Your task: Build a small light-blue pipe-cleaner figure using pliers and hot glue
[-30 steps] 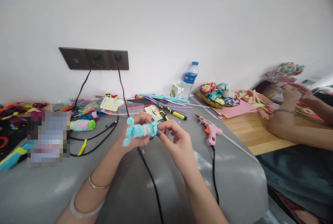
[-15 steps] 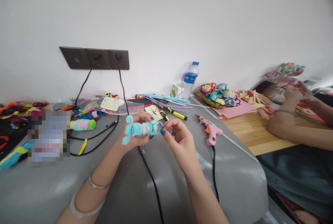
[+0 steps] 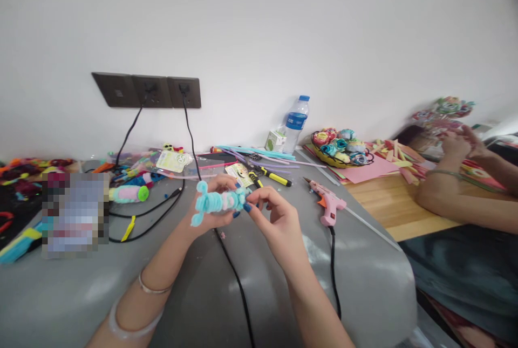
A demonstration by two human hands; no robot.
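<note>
A small turquoise figure of wound pipe cleaner (image 3: 214, 202), with round loops at its left end and a pale pink band, lies sideways between my hands over the grey table. Fingers of my left hand (image 3: 207, 222) wrap it from behind and below. At the figure's right end, the thumb and fingertips of my right hand (image 3: 279, 219) pinch together against it; exactly which bit they grip is partly hidden. A pink glue gun (image 3: 329, 205) rests on the table to the right. Yellow-and-black pliers (image 3: 275, 177) lie just beyond my right hand.
Loose pipe cleaners (image 3: 259, 152) lie near the wall by a water bottle (image 3: 297, 121). A basket of paper flowers (image 3: 342, 162) stands right. A pink-and-turquoise fuzzy piece (image 3: 128, 194) lies left. A black cable (image 3: 234, 272) crosses the table. Another person's arms (image 3: 453, 191) are at far right.
My right hand has moved slightly left, bringing its fingertips onto the right end of the pipe cleaner figure. The left hand stays almost in place.
</note>
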